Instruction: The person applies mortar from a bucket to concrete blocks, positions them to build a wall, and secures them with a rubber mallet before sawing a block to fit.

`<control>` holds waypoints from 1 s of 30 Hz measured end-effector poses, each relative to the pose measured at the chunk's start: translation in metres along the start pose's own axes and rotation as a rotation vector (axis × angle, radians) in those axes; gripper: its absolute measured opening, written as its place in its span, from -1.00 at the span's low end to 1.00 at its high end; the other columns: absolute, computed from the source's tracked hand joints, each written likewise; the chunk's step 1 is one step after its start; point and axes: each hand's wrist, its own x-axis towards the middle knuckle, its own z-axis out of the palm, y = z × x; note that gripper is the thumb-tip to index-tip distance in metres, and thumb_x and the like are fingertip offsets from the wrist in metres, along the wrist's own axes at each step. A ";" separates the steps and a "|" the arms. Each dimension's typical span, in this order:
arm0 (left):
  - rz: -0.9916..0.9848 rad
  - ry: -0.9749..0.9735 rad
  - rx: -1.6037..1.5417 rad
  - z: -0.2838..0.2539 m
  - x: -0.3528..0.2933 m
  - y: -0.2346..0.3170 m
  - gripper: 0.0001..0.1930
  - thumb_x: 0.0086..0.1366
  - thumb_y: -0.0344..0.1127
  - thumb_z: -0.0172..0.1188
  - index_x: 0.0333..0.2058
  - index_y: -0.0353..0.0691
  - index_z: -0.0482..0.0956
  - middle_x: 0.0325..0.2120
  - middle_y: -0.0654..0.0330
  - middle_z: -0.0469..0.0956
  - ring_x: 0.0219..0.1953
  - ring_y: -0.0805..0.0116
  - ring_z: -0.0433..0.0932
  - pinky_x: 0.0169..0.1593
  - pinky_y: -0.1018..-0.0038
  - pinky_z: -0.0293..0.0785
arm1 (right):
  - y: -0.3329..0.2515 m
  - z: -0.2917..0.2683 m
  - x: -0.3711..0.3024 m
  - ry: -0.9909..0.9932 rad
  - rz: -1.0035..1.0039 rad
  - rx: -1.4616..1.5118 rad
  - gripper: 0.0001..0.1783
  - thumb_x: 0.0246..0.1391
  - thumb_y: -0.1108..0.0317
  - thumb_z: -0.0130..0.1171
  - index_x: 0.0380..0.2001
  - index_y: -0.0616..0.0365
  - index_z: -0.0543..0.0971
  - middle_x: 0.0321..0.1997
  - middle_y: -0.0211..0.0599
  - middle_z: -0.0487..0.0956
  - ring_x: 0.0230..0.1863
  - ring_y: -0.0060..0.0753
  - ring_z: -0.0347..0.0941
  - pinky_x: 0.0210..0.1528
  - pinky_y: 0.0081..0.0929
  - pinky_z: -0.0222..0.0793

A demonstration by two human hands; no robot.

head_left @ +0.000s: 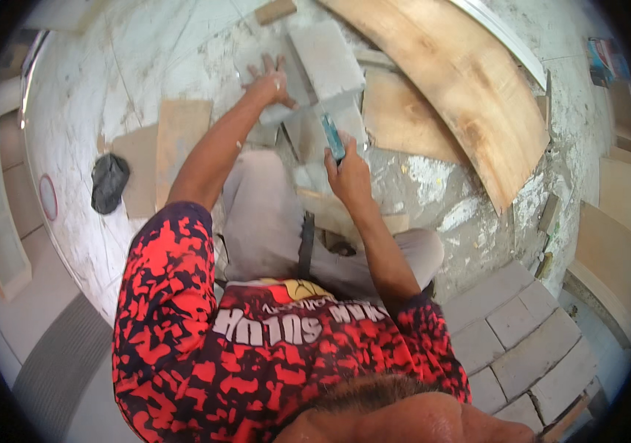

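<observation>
My left hand (275, 85) presses with spread fingers on a flat pale grey slab (295, 70). Against that slab's right side stands a thicker grey block (326, 59). In my right hand (350, 179) is a slim teal hand tool (332, 136), gripped at its near end and pointing away from me. Its exact kind is not clear. The tool lies over another grey slab (306, 134), close to the block's near end.
A long curved wooden sheet (463, 81) and a smaller wood piece (407, 122) lie to the right. Brown boards (182, 140) and a crumpled black bag (110, 183) are at left. Grey blocks (529, 332) sit in rows at lower right. A small wood offcut (275, 11) lies at the far edge.
</observation>
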 end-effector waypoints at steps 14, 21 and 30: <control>0.006 0.031 0.116 0.000 0.007 -0.006 0.46 -0.36 0.15 0.52 0.32 -0.11 -0.43 0.31 -0.23 -0.45 0.24 -0.59 -0.26 0.11 -0.40 0.08 | 0.021 -0.019 -0.038 0.009 -0.099 -0.040 -0.54 0.10 0.37 0.06 0.08 0.25 0.31 -0.07 0.16 0.48 -0.06 0.17 0.44 -0.04 -0.18 0.36; 0.020 0.028 0.127 0.010 0.020 -0.005 0.41 -0.30 0.17 0.50 0.33 -0.08 -0.39 0.33 -0.15 -0.45 0.27 -0.51 -0.26 0.14 -0.38 0.05 | 0.015 -0.017 -0.005 -0.005 -0.030 -0.028 -0.54 0.11 0.38 0.08 0.07 0.27 0.33 -0.08 0.18 0.48 -0.05 0.13 0.46 -0.06 -0.19 0.36; 0.007 0.049 0.170 -0.005 0.014 0.003 0.41 -0.31 0.16 0.51 0.33 -0.09 -0.38 0.33 -0.13 -0.47 0.28 -0.50 -0.25 0.17 -0.35 0.04 | 0.048 -0.043 -0.111 -0.001 -0.023 -0.017 -0.51 0.07 0.42 0.11 0.09 0.26 0.33 -0.01 0.12 0.44 -0.01 0.08 0.44 -0.03 -0.16 0.36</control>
